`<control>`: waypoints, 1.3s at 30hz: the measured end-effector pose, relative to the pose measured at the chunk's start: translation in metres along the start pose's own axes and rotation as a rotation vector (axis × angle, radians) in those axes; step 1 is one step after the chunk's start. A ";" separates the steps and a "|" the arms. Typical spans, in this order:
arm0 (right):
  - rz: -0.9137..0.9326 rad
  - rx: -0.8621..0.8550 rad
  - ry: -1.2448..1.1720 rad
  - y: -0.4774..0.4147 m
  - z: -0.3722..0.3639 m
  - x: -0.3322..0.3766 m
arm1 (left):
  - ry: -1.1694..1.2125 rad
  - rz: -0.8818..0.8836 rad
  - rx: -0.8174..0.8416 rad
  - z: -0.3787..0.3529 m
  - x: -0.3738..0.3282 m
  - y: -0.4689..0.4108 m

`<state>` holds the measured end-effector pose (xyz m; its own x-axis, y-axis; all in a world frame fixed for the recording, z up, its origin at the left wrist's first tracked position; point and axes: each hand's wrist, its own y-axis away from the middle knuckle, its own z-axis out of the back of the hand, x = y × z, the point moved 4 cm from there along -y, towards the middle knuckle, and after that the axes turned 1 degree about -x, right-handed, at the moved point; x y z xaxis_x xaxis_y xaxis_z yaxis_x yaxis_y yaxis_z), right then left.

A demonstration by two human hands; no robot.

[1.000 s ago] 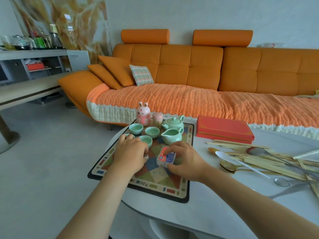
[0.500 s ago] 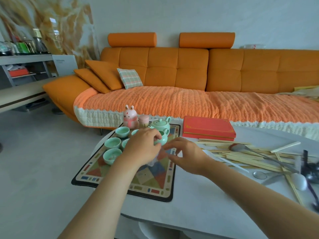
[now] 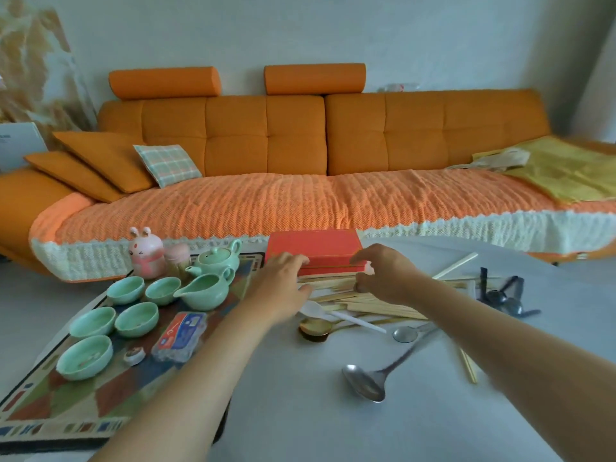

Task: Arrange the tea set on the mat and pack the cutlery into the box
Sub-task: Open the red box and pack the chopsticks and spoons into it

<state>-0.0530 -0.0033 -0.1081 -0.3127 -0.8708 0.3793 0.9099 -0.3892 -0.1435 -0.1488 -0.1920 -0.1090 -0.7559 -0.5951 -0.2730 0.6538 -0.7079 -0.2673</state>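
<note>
A closed red box (image 3: 316, 248) lies at the table's far edge. My left hand (image 3: 283, 285) reaches to its front left side, straight fingers touching the edge. At the box's front right corner hovers my right hand (image 3: 383, 275), fingers loosely curved, holding nothing that I can see. In front of the box lie a pile of wooden chopsticks (image 3: 376, 303), a white spoon (image 3: 313, 308), a gold spoon (image 3: 315, 326) and a metal ladle (image 3: 365, 386). On the patterned mat (image 3: 66, 411) at the left stand several green cups (image 3: 136, 318), a pitcher (image 3: 203, 291) and a teapot (image 3: 218, 260).
A blue and red packet (image 3: 181, 335) and a small round lid (image 3: 133, 356) lie on the mat. A pink bunny figure (image 3: 146, 255) stands at the mat's far end. Black utensils (image 3: 500, 295) lie at the right. The orange sofa (image 3: 300, 195) runs behind the table.
Both hands have left the packet on the mat and moved right to the red box. The view has turned right.
</note>
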 end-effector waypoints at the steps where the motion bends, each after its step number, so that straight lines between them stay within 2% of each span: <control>1: -0.008 -0.008 0.027 -0.007 -0.001 -0.005 | -0.003 0.021 0.010 -0.005 0.003 -0.010; 5: -0.064 -0.010 0.080 -0.037 -0.011 -0.017 | 0.000 0.152 0.056 -0.023 0.023 -0.042; 12: -0.103 0.088 -0.012 -0.070 -0.033 -0.023 | 0.013 0.290 0.144 -0.048 0.046 -0.073; 17: -0.145 0.102 -0.062 -0.074 -0.027 -0.032 | 0.102 0.249 0.164 -0.051 0.041 -0.079; 23: -0.191 0.088 -0.121 -0.055 -0.018 -0.030 | 0.096 0.207 0.184 -0.043 0.031 -0.066; 34: -0.202 0.163 -0.105 -0.005 -0.002 -0.019 | 0.064 0.136 0.200 -0.017 0.026 -0.025; 36: -0.204 0.196 -0.026 -0.003 0.001 -0.016 | 0.034 0.109 0.206 -0.012 0.026 -0.022; 39: -0.107 0.173 0.251 -0.012 0.003 -0.007 | 0.030 0.110 0.191 -0.008 0.028 -0.023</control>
<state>-0.0608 0.0079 -0.1060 -0.4468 -0.8831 0.1433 0.8945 -0.4442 0.0511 -0.1850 -0.1894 -0.1179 -0.6768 -0.6635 -0.3189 0.7120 -0.7000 -0.0550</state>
